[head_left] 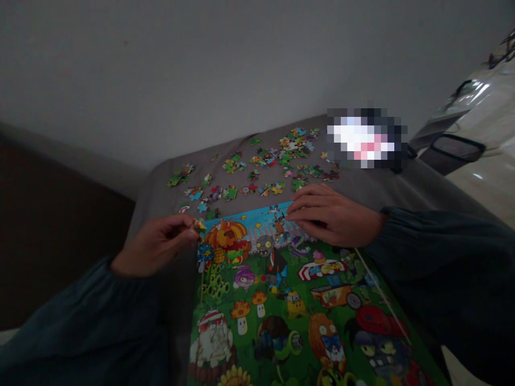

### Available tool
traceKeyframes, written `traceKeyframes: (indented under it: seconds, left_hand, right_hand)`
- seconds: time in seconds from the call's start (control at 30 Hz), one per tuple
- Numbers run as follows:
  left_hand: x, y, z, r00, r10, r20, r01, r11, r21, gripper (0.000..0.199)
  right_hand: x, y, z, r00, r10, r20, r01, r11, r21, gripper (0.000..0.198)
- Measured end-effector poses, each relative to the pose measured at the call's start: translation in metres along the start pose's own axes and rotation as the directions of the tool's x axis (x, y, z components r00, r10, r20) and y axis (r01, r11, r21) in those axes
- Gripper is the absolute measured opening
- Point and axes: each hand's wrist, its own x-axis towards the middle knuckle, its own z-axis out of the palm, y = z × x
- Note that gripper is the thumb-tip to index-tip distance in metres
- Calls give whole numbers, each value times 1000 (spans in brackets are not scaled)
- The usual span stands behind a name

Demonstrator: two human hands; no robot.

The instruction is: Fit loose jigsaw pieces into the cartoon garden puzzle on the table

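Observation:
Between the thumb and fingers of my left hand point(159, 241) is a small puzzle piece point(199, 226), held by the upper left corner of the puzzle board point(249, 297). The board carries a printed picture of cartoon plants and zombies on green, with a blue strip along its top. My right hand point(336, 214) rests over the board's upper right part, fingers stretched out and pointing left. Whether its fingertips press on anything small cannot be made out. Beyond the board, loose puzzle pieces point(231, 193) lie scattered.
A grey cloth-covered surface point(161, 193) bears the board and pieces, against a pale wall point(181, 69). A pixelated bright object point(364, 139) stands at the back right. Past it, a dark-framed item point(458, 147) and a shiny floor point(491, 118) appear.

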Motion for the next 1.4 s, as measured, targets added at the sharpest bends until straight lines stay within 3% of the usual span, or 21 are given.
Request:
traceKeyframes:
  seconds: [0.1,0.23,0.6,0.77,0.9,1.1,1.4]
  left_hand:
    - [-1,12,18,984,27,177,-2,990,-139,44]
    - [2,12,28,978,55,199,-11,977,-215,40]
    - [6,4,33,958,185,221,-205,976,72,45]
    - [8,3,37,986,113,125,-131,980,149,45]
    - [7,4,35,990,129,60,-137,978,160,37]
    - [7,2,33,949,278,147,-303,934,191,33]
    - [10,-5,38,917,318,241,-372,901,223,33]
  right_hand:
    - [0,0,1,1000,6,2,-6,1000,3,25]
    - [0,0,0,1000,-5,16,4,1000,14,25]
    - [2,-1,-3,999,10,52,-10,1000,0,27]
    - [2,-1,-4,997,15,73,-16,1000,11,28]
    - [2,-1,-4,997,25,77,-26,1000,16,28]
    - [2,-1,-4,996,27,88,-29,999,20,28]
    - [2,-1,-4,996,29,81,-30,999,17,28]
